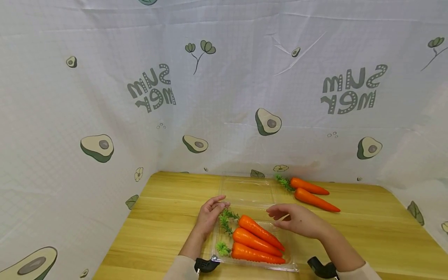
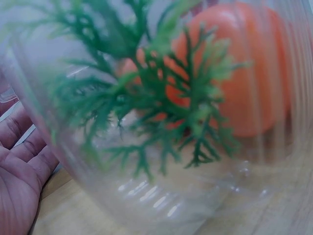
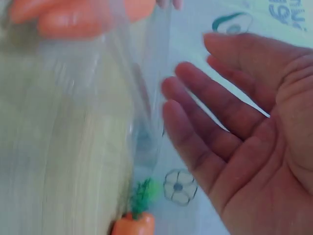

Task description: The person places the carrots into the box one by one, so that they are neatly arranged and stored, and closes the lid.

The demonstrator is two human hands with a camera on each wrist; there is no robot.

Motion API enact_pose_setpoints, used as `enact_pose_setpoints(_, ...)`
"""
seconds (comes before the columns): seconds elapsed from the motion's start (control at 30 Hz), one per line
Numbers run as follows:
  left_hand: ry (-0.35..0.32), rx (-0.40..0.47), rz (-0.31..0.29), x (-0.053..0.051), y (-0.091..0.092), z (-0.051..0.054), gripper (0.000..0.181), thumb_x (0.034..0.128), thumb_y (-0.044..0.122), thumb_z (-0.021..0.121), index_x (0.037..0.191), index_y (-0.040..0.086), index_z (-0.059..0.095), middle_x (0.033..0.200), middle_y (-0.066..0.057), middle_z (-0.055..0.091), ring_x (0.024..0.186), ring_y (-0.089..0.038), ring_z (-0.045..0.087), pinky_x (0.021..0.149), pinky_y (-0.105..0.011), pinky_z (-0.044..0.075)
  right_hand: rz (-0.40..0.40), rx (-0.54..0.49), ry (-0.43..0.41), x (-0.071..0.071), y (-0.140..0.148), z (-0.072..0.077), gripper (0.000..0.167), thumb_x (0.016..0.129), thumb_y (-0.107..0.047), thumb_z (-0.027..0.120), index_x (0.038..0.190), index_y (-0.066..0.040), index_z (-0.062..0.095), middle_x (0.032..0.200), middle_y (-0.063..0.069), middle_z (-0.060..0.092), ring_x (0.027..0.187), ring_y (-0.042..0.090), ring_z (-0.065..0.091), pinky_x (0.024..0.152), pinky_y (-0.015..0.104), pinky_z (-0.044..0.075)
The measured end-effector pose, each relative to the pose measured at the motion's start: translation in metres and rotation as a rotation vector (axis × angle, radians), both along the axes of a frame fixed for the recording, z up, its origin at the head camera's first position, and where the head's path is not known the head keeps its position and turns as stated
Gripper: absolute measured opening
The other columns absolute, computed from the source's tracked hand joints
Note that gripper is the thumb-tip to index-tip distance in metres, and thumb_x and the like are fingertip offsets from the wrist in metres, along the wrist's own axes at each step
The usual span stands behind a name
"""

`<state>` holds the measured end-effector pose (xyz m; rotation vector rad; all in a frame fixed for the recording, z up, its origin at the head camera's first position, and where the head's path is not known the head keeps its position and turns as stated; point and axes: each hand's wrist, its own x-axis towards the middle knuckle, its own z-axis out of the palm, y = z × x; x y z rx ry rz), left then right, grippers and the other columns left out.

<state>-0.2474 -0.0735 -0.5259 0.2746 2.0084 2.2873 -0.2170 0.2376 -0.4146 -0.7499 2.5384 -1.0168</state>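
Wooden table (image 1: 168, 198) | clear box (image 1: 288, 267), three carrots (image 1: 256, 240) inside | between hands (image 1: 209, 214) (image 1: 301, 220)

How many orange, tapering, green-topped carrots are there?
5: far carrot, middle carrot and near carrot in the clear plastic box; rear carrot and front carrot on the yellowish wooden table beyond the right hand. None appears hidden.

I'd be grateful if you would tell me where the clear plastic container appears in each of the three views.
Head: low and just right of centre, the clear plastic container sits on the wooden table.
Left wrist: very close, its see-through wall spreads across most of the picture.
Right wrist: blurred, toward the upper left.
Shared landmark: the orange carrots inside it.
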Motion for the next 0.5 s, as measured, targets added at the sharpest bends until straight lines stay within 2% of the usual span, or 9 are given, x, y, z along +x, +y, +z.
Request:
enact_pose_setpoints(0.17,0.002,-0.001,-0.002,0.0,0.0,0.0,0.044,0.1047,0.018,0.057,0.144,-0.002,0.052,0.129,-0.026,0.067,0.119,-0.022,0.065,0.116,-0.042,0.044,-0.179,0.032,0.21,-0.01,0.022,-0.004,0.032,0.097,-0.02,0.07,0.125,-0.004,0.069,0.12,0.011,0.073,0.109,0.03,0.069,0.09,0.042,0.06)
enact_pose_setpoints(0.23,-0.002,0.002,-0.005,0.0,0.0,0.0,0.045,0.1047,0.018,0.057,0.144,-0.002,0.052,0.129,-0.026,0.067,0.118,-0.021,0.066,0.116,-0.042,0.044,-0.26,0.046,0.265,-0.014,0.031,-0.007,0.03,0.097,-0.017,0.07,0.123,-0.004,0.07,0.12,0.012,0.073,0.112,0.035,0.068,0.092,0.05,0.059)
enact_pose_setpoints(0.37,-0.003,0.008,-0.008,0.0,-0.001,0.0,0.045,0.1046,0.019,0.058,0.144,-0.002,0.051,0.129,-0.025,0.067,0.118,-0.022,0.066,0.116,-0.042,0.045,-0.378,0.069,0.296,-0.023,0.049,-0.016,0.03,0.097,-0.015,0.069,0.125,-0.004,0.068,0.124,0.018,0.07,0.115,0.041,0.066,0.092,0.055,0.057)
enact_pose_setpoints(0.5,-0.001,0.01,-0.005,0.0,0.0,0.0,0.046,0.1044,0.019,0.058,0.144,-0.002,0.052,0.129,-0.026,0.067,0.118,-0.022,0.066,0.115,-0.04,0.045,-0.441,0.104,0.309,-0.031,0.067,-0.025,0.033,0.097,-0.018,0.07,0.127,-0.004,0.068,0.13,0.025,0.065,0.119,0.049,0.06,0.095,0.065,0.051)
